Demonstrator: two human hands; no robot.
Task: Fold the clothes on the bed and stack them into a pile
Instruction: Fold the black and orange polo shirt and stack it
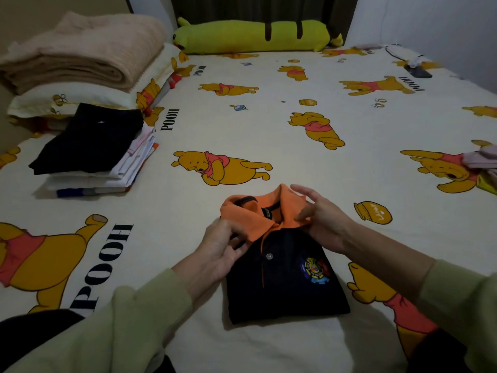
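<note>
1. A folded polo point(285, 281), black with an orange collar point(258, 211), lies on the bed point(269, 125) near the viewer, in the middle, collar at the far end.
2. The left hand point(223, 251) sits at the left side of the collar; its fingers point(236, 244) curl round the collar's left point and the cloth under it, pinching it.
3. The right hand point(320, 216) is at the right side of the collar; its thumb and forefinger pinch the collar's right edge, the other fingers spread loosely above it.
4. Both arms wear pale green sleeves point(129, 319).
5. A pile point(94, 157) of folded clothes stands to the far left of the polo, well apart from it, with a black piece on top and white ones beneath.
6. Behind the pile lie a pillow point(80, 95) and, on it, a folded beige blanket point(86, 52).
7. A long green plush point(255, 36) lies across the far end of the bed.
8. At the right edge lies some pinkish cloth point(484, 160), only partly in view.
9. A dark phone point(418, 71) rests far right.
</note>
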